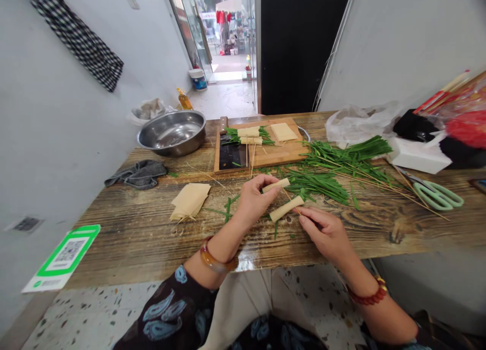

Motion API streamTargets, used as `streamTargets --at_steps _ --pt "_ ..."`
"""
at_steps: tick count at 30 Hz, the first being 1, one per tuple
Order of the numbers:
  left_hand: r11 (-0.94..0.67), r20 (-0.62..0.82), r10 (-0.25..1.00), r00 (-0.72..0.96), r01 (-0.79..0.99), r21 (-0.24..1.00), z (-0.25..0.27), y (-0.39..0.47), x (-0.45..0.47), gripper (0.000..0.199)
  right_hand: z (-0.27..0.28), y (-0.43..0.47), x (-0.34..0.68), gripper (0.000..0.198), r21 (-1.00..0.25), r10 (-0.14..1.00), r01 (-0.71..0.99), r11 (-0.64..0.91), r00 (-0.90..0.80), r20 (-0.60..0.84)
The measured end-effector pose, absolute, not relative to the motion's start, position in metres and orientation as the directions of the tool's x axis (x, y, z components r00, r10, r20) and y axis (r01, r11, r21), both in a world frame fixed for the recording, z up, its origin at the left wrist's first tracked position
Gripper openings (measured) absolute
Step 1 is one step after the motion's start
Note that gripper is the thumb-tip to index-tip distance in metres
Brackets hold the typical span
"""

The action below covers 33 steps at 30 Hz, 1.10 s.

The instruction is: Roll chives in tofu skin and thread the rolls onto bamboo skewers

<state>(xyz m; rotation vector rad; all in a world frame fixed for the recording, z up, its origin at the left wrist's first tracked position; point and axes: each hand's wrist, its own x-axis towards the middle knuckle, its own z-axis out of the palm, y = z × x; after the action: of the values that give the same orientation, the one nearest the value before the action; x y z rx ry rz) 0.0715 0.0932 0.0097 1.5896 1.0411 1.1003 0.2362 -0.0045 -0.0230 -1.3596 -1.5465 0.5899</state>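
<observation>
Pinched between my left thumb and fingers is a pale tofu-skin roll (281,185) with green chives inside; my left hand (256,198) hovers over the table's middle. My right hand (322,230) grips a thin bamboo skewer (289,196) near one end. A second tofu-skin roll (286,208) sits on that skewer close to my right fingertips, and the skewer's other end reaches the roll in my left hand. Cut chives (319,185) lie just beyond my hands. To the left rests a stack of tofu-skin sheets (191,200).
On the cutting board (281,155) are skewered rolls (249,132), more sheets (283,132) and a cleaver (231,155). A steel basin (172,132) and grey cloth (137,174) stand left. Scissors (436,194), long skewers (398,194), a tissue box (420,155) and plastic bag (357,124) lie right.
</observation>
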Motion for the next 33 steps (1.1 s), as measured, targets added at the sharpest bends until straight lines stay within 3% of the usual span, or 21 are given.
streamTargets --at_steps 7,33 --pt "-0.146 0.124 0.946 0.3 0.053 0.988 0.0092 0.0972 0.068 0.013 -0.025 -0.0049 0.2375 0.024 -0.846 0.937 0.463 0.265 0.083 0.338" --pt "-0.247 0.21 0.945 0.252 0.122 0.961 0.0104 0.0955 0.0684 0.012 -0.0247 -0.0045 0.237 0.025 -0.841 0.935 0.467 0.272 0.077 0.345"
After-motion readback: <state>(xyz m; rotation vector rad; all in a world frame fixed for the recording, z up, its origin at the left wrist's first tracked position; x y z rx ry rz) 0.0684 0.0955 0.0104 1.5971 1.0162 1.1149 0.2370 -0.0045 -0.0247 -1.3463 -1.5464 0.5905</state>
